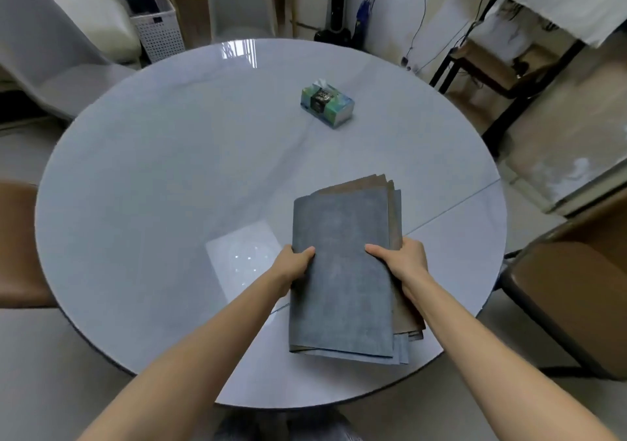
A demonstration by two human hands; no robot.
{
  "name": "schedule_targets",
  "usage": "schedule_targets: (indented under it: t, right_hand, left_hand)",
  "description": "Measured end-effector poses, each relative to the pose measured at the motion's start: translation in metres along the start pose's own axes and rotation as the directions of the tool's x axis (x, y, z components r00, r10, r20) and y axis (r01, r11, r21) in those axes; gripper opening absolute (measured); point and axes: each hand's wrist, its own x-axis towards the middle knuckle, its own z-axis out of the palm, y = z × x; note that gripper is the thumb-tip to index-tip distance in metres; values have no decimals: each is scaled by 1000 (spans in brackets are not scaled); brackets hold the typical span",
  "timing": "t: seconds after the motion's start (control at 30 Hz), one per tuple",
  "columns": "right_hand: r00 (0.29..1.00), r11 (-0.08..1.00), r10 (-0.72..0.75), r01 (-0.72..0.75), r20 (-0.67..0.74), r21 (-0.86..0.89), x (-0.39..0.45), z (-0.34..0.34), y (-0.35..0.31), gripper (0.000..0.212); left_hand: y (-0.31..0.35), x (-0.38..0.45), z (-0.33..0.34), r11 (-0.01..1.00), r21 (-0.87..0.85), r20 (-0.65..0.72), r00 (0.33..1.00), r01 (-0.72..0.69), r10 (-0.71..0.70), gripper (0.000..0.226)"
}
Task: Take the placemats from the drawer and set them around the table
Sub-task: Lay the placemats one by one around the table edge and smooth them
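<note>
Left hand (294, 263) and right hand (403, 260) gripped opposite edges of the placemat stack (342, 281); arms extended over the surface (152, 176). Tissue box (327, 103) print was illegible.

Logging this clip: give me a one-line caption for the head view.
Left hand and right hand grip a stack of placemats over a round table bearing a tissue box.

Mottled grey-blue and brown placemats (342, 271), pale grey table (169, 176).
</note>
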Motion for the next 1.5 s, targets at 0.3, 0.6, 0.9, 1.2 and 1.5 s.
schedule_targets:
  t: [0.3, 0.6, 0.9, 1.2, 1.5]
  right_hand:
    - [920, 973, -191, 225, 344, -61, -42, 33, -27, 56]
    - [917, 995, -95, 94, 386, 22, -62, 85, -42, 89]
    - [970, 996, 52, -33, 237, -87, -50, 87, -56, 123]
    - [918, 902, 95, -242, 385, 357, -21, 12, -4, 58]
    - [995, 945, 14, -45, -96, -323, -3, 29, -12, 27]
  left_hand:
    - [28, -7, -2, 990, -100, 208, 975, 99, -76, 79]
    - [12, -5, -88, 969, -246, -18, 999, 36, -42, 101]
    - [19, -8, -77, 997, 22, -97, 992, -76, 78, 36]
    - [47, -16, -16, 970, 141, 123, 975, -199, 182, 36]
    - [49, -4, -40, 906, 302, -146, 925, -296, 350, 29]
